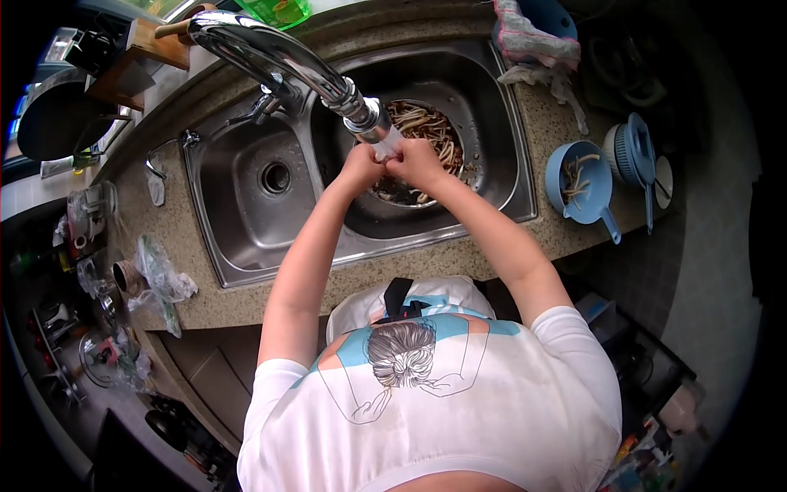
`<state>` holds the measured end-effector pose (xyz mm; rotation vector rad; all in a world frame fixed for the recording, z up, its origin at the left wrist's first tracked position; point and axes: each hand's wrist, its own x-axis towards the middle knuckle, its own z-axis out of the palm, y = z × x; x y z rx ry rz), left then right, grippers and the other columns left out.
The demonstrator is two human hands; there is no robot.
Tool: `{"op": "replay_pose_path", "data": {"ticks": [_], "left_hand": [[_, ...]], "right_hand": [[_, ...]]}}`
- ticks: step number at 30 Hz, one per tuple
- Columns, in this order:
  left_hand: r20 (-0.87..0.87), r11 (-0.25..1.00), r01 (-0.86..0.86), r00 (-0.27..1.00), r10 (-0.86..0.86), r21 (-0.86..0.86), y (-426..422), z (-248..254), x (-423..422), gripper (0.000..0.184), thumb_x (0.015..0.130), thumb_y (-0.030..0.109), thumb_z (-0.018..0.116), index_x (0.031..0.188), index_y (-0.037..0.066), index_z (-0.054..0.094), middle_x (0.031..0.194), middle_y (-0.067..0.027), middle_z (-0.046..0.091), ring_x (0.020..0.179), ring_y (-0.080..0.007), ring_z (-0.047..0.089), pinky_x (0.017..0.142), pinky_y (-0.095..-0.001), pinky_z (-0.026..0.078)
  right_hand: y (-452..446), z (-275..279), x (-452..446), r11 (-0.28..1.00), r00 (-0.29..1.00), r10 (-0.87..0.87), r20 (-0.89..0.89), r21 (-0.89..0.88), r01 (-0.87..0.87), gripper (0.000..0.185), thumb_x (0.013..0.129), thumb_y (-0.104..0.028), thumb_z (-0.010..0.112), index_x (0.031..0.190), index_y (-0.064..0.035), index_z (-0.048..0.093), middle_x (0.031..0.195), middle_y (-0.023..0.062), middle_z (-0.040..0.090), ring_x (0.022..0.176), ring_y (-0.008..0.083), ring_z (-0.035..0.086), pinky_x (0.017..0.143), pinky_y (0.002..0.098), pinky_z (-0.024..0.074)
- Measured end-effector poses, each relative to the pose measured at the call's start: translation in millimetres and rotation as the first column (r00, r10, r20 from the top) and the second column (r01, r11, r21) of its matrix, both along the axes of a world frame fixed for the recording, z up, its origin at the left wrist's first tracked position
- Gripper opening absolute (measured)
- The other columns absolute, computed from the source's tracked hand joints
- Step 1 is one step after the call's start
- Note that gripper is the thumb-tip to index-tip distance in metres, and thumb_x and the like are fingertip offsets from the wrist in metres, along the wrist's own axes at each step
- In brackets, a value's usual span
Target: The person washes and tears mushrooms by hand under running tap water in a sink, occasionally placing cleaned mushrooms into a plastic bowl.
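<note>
Fingers of the left hand [359, 170] and right hand [416, 164] curled inward, the two hands close together under the tap's spout [370, 123]; I cannot tell whether they grasp anything, since the fingertips are turned away and the spout partly covers the gap; a whitish patch of water [386, 148] shows just there.

Beneath and beyond the hands, a round dish [461, 164] holds long, thin pale strips [432, 125] amid dark brown bits; its near-left part is hidden by hands and forearms; dish sits inside the right sink basin [494, 107], brushed steel with rounded corners.

The arched chrome tap crosses above the left sink basin [246, 225], where a round drain [276, 177] shows; to the right, on speckled stone counter [537, 123], a pale-blue handled strainer [602, 198] holds more pale strips; beside it, a ribbed blue basket [633, 148]; crumpled clear plastic [160, 266] lies on the left; a green container [277, 11] is cut off at the top; outer edges fall into black.
</note>
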<state>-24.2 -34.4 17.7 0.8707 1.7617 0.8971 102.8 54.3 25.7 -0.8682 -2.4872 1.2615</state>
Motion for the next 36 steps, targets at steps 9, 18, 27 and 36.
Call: {"op": "replay_pose_path", "data": {"ticks": [9, 18, 27, 36], "left_hand": [[0.050, 0.977, 0.149, 0.988, -0.143, -0.154, 0.3, 22.8, -1.9, 0.010, 0.070, 0.010, 0.065, 0.074, 0.001, 0.062, 0.060, -0.0037, 0.058, 0.051, -0.0115, 0.053, 0.048, -0.0270, 0.042], [0.158, 0.981, -0.191, 0.970, 0.185, 0.023, 10.2, 21.2, -5.0, 0.005, 0.075, 0.007, 0.056, 0.079, 0.005, 0.059, 0.055, 0.0012, 0.049, 0.042, -0.0068, 0.042, 0.037, -0.0215, 0.030], [0.242, 0.939, -0.345, 0.910, 0.335, -0.004, -5.8, 0.1, -12.5, 0.008, 0.077, 0.010, 0.057, 0.073, 0.004, 0.053, 0.059, -0.0007, 0.054, 0.045, -0.0093, 0.048, 0.037, -0.0242, 0.034], [0.385, 0.931, -0.333, 0.848, 0.364, -0.148, -22.3, -2.7, -4.6, 0.014, 0.080, 0.017, 0.064, 0.074, 0.008, 0.055, 0.059, 0.0016, 0.052, 0.051, -0.0071, 0.047, 0.043, -0.0206, 0.033]], "right_hand": [[2.2, -31.9, 14.0, 0.103, 0.853, -0.522, -0.002, -0.993, 0.060, 0.004, 0.077, -0.010, 0.056, 0.074, -0.0076, 0.054, 0.057, 0.0013, 0.051, 0.042, 0.0066, 0.041, 0.036, 0.0187, 0.0259], [-54.0, -43.8, 44.1, 0.934, 0.939, 0.221, 0.265, -0.334, -0.125, 0.024, 0.078, -0.021, 0.061, 0.096, -0.0048, 0.062, 0.068, 0.0104, 0.063, 0.057, 0.0190, 0.061, 0.049, 0.0317, 0.0466], [-74.7, -79.7, -4.7, 0.999, 0.886, 0.021, 0.463, -0.041, -0.003, 0.022, 0.077, -0.025, 0.061, 0.090, -0.0076, 0.062, 0.080, 0.0157, 0.063, 0.081, 0.0355, 0.060, 0.069, 0.0441, 0.0466], [-47.2, -48.4, 7.6, 0.576, 0.900, -0.425, -0.103, -0.797, 0.181, 0.010, 0.079, -0.010, 0.063, 0.076, -0.0003, 0.060, 0.064, 0.0012, 0.057, 0.055, 0.0068, 0.050, 0.051, 0.0214, 0.0398]]}}
